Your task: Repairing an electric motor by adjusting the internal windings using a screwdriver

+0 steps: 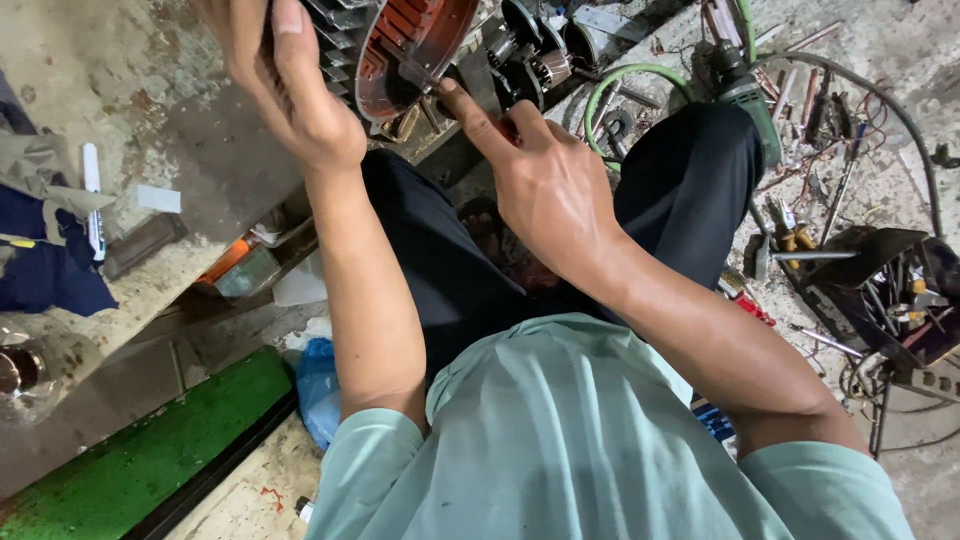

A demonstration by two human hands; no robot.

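A white marker [92, 200] lay on the stained workbench [120, 90] at left. The left hand [290, 90] gripped the finned motor housing [385, 45] at the bench edge, while the right hand [545, 175], fingers curled, pressed a fingertip at its orange rim, apparently mid-inspection. Steady support seemed needed next. Scattered tools [830, 250] lay right.

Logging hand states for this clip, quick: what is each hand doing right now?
Left hand: closed around the finned motor housing, gripping its side.
Right hand: holding nothing visible, forefinger extended to the housing's orange rim.
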